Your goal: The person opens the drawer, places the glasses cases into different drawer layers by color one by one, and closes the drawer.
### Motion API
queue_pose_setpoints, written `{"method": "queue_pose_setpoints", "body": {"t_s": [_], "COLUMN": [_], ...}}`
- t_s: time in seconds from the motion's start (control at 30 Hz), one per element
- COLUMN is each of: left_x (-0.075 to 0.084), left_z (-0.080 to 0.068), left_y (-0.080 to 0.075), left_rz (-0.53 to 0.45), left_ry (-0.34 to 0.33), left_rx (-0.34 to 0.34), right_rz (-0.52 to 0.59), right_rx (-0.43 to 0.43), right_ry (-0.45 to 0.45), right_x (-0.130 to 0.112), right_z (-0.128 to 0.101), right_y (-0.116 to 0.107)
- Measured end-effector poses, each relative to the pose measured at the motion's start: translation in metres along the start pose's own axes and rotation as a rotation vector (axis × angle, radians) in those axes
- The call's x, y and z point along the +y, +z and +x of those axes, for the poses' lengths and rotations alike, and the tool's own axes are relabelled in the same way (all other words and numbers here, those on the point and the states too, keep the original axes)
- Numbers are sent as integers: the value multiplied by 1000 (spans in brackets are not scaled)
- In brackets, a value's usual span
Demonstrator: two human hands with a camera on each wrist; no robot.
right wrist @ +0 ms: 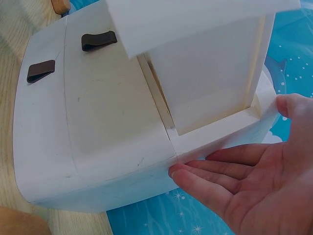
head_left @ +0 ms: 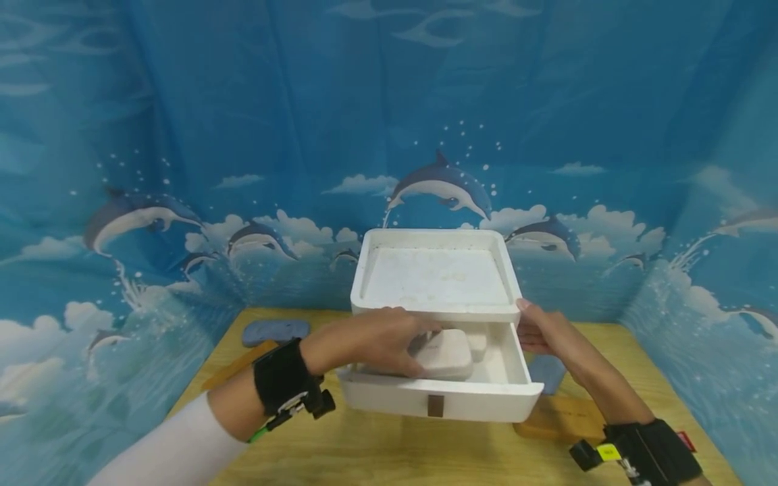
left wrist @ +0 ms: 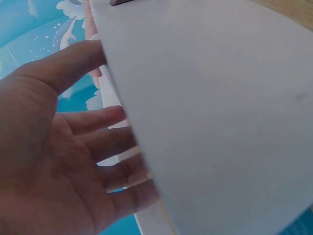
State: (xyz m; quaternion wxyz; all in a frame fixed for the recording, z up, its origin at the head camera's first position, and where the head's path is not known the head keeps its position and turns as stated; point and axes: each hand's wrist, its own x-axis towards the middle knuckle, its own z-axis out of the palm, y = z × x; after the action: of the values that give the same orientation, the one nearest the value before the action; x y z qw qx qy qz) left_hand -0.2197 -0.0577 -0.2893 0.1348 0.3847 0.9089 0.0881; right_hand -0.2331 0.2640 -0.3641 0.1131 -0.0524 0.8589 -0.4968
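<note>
A white drawer cabinet [head_left: 434, 277] stands in the middle of the table, its top drawer [head_left: 480, 405] pulled out towards me. Inside that drawer is a pale, round-cornered case [head_left: 450, 354]. My left hand [head_left: 371, 341] reaches in over the drawer front and grips the case's left end, thumb on the near side and fingers on the far side. In the left wrist view the drawer front [left wrist: 210, 107] hides the case and the fingertips. Against the cabinet's right side, my right hand [right wrist: 249, 181] rests with extended fingers touching the wall.
Two lower drawers with brown pull tabs [right wrist: 41, 71] are closed. Left of the cabinet lie a grey-blue object [head_left: 276, 331] and an orange-brown piece [head_left: 240, 364]. To its right are another grey-blue object [head_left: 549, 372] and an orange-brown block [head_left: 565, 418]. A dolphin-print curtain [head_left: 389, 101] surrounds the table.
</note>
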Motion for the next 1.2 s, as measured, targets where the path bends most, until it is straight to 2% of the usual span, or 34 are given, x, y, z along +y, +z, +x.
{"method": "queue_pose_setpoints", "body": {"t_s": [0.1,0.23,0.43,0.6,0.97,1.2], "left_x": [2,3,7,9,4,3], "left_z": [1,1,1,2,-3,-5], "left_y": [-1,-2,1,5,9,12], "left_rz": [-21,-26,17,87,75,139], "left_ry": [-22,-18,-34,10,46,45], "left_rx": [-32,-46,-24,-4,40,32], "right_rz": [4,8,12,12,26,22], "right_rx": [-4,-8,-6,-2,12,12], "right_ry": [1,-3,-11,-6,30,41], "right_x": [0,1,2,0,-4,-4], "right_z": [0,0,0,0,1,1], "right_y": [0,-1,-1,-1,-1,0]}}
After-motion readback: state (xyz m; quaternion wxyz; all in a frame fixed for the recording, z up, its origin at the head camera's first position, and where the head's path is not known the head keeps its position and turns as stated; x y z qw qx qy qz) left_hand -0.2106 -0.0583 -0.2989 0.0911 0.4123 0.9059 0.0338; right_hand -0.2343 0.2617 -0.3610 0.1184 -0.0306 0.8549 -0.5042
